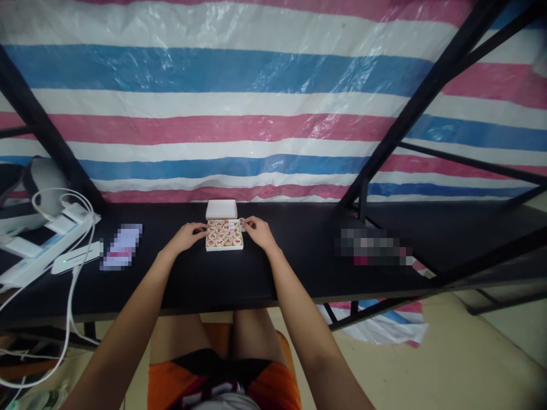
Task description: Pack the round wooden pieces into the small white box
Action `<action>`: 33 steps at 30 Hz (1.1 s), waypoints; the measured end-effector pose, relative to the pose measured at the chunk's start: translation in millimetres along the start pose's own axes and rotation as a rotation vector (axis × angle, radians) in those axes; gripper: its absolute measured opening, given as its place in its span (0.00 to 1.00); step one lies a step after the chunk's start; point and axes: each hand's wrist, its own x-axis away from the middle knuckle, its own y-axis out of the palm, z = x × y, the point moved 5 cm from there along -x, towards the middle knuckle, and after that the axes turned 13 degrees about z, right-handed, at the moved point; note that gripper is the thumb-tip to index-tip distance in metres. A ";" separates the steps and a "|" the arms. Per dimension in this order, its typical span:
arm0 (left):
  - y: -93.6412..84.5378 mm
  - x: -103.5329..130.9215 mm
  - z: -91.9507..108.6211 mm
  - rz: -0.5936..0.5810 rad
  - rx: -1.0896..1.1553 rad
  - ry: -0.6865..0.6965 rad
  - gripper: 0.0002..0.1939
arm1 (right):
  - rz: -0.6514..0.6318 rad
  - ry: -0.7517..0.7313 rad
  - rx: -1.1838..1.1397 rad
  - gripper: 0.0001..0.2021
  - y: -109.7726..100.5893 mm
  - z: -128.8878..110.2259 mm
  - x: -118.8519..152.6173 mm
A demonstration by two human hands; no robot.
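Observation:
A white box (pixel 224 248) sits on the black desk, filled with rows of round, pale Chinese chess pieces (pixel 220 234) marked with red characters. Toward the back right of the rows is a white gap. My left hand (pixel 189 236) is at the box's left side, thumb and fingertips curled in against its edge. At the right rear corner, my right hand (pixel 258 230) pinches a round chess piece (pixel 243 224), partly hidden by the fingers. A white lid (pixel 221 209) rests just behind the box.
On the left of the black desk (pixel 188 285) lie a blurred phone-like item (pixel 122 246), a white device with a green light (pixel 77 257), and a power strip (pixel 47 242) with white cables. Blurred items (pixel 371 246) are on the right. Black metal posts (pixel 410 108) frame striped sheeting.

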 end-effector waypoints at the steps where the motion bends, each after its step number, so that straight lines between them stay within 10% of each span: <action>1: 0.2 -0.2 0.0 -0.005 -0.002 0.005 0.22 | -0.037 -0.025 -0.038 0.11 1.0 -3.9 1.9; 6: 2.8 -2.6 -2.7 -0.011 -0.005 -0.001 0.22 | -0.183 -0.127 -0.119 0.11 11.3 -17.3 14.6; 23: 4.9 -1.0 -9.1 0.006 0.124 -0.072 0.22 | -0.038 -0.218 -0.135 0.08 -3.3 -31.6 14.7; 27: 4.8 -0.4 -9.9 0.008 0.134 -0.071 0.23 | 0.150 -0.034 0.001 0.10 -22.6 -1.8 6.4; 33: 3.9 -0.9 -11.0 0.022 0.103 -0.062 0.23 | -0.013 0.265 0.085 0.09 -21.5 33.0 9.3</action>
